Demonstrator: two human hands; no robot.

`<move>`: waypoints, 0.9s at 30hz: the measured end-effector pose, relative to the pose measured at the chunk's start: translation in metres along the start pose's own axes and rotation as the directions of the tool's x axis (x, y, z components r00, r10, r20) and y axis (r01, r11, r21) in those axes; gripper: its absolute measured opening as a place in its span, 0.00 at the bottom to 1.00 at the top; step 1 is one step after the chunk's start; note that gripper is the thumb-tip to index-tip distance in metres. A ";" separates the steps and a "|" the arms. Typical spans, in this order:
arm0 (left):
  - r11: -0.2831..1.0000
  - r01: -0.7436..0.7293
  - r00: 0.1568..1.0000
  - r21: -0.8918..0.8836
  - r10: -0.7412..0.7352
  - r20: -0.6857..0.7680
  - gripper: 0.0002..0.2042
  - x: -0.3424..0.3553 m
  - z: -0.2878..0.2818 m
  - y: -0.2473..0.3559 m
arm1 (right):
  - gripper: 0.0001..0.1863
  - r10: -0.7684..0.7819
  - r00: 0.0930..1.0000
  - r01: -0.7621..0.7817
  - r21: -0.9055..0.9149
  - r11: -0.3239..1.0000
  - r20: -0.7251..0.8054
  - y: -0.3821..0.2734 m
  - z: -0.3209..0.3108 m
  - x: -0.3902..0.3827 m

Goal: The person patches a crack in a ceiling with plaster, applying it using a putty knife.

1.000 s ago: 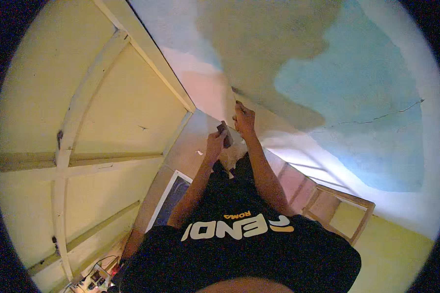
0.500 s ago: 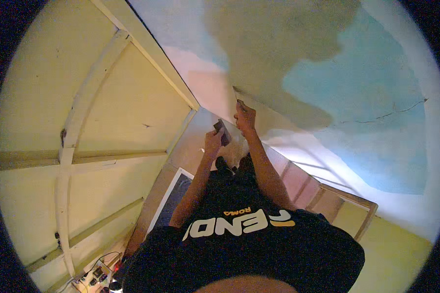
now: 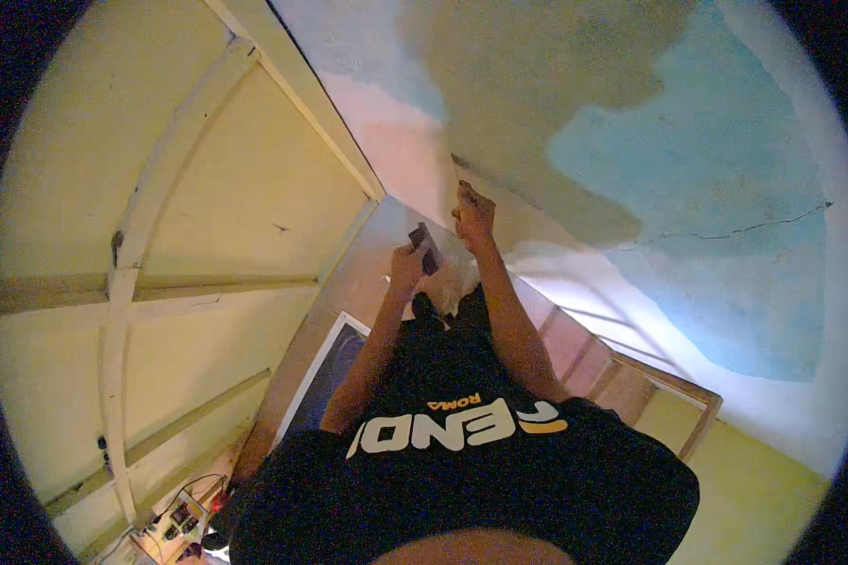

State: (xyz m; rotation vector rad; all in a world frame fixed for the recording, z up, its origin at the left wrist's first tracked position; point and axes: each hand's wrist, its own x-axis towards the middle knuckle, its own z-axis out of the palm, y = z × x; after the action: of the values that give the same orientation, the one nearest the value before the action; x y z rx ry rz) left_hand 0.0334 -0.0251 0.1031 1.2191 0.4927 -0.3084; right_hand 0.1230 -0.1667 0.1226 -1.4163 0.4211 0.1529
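Note:
My left hand (image 3: 407, 268) is closed around a dark, flat, rectangular piece (image 3: 426, 249) that looks like a scraper blade, held up a little away from the wall. To its right and slightly farther off, my right hand (image 3: 474, 215) is closed against the painted wall (image 3: 716, 179). What its fingers grip is mostly hidden; a thin dark edge (image 3: 458, 160) runs along the wall just beyond them. Above that hand spreads a large grey-brown patch (image 3: 509, 85) over blue and pale pink paint.
On the left stands a yellowish panel wall (image 3: 283, 188) with wooden battens (image 3: 151, 207). A white-framed dark panel (image 3: 325, 372) lies low beside my left arm. Wires and small electrical parts (image 3: 181, 518) sit at lower left. A wooden frame (image 3: 669, 381) is at right. A crack (image 3: 773, 222) crosses the blue paint.
My view has shifted slightly. My right hand sits a little higher in the picture, and the dark piece in my left hand has moved slightly up and left. Both hands stay closed.

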 end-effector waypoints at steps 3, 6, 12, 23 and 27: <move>0.997 -0.047 0.999 0.067 0.047 0.000 0.12 0.012 -0.006 -0.010 | 0.22 -0.898 0.280 0.680 -0.730 -0.064 0.339 0.034 -0.034 0.037; 0.997 -0.044 0.999 -0.060 0.045 0.030 0.12 0.001 0.011 0.002 | 0.24 -0.465 0.881 0.474 -0.153 0.867 0.093 0.052 -0.052 0.037; 0.999 -0.008 0.996 0.052 0.013 -0.088 0.14 -0.001 -0.027 -0.005 | 0.22 0.024 1.000 -0.024 -0.018 1.000 0.018 -0.012 -0.003 -0.025; 0.971 -0.122 0.989 0.206 0.135 -0.052 0.17 0.009 -0.024 -0.019 | 0.22 0.089 0.995 -0.094 0.091 0.991 0.052 -0.018 0.009 -0.007; 0.947 -0.121 0.991 0.297 0.135 -0.025 0.18 0.012 -0.004 -0.008 | 0.23 -0.403 0.907 0.419 -0.382 0.824 0.125 0.029 -0.031 0.042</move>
State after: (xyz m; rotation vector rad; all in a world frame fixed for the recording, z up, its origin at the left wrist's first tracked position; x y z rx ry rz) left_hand 0.0387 -0.0240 0.0894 1.5448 0.4133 -0.2490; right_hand 0.1449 -0.1981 0.0770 -1.8765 0.0367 -0.0942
